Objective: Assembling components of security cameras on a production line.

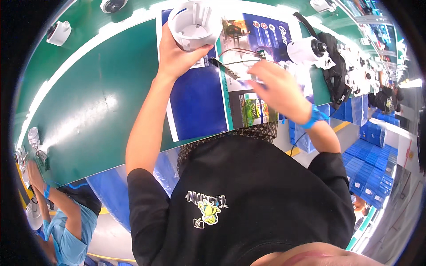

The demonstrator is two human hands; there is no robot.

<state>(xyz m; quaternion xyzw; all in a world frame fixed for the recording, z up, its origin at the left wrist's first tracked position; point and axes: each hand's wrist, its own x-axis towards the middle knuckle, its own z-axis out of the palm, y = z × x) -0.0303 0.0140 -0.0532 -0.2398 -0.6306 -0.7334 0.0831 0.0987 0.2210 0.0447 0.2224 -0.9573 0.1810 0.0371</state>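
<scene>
My left hand (175, 55) is wrapped round a white, cup-shaped plastic housing (191, 42). The housing is tilted so that its open mouth and ribbed inside wall show. My right hand (282, 86) hovers over the printed sheet, smeared by motion, so its grip cannot be made out. Close to its fingertips, thin dark wires (242, 49) run to a small connector (262, 54). Between both hands is a narrow dark circuit board (225, 68), slanting down to the right.
A printed blue mat (195, 104) covers part of the green table (111, 133). To the right stand a white camera (306, 49) and a black strap or bag (333, 66). More white cameras (59, 33) line the far side. A co-worker's hand (34, 175) shows at far left.
</scene>
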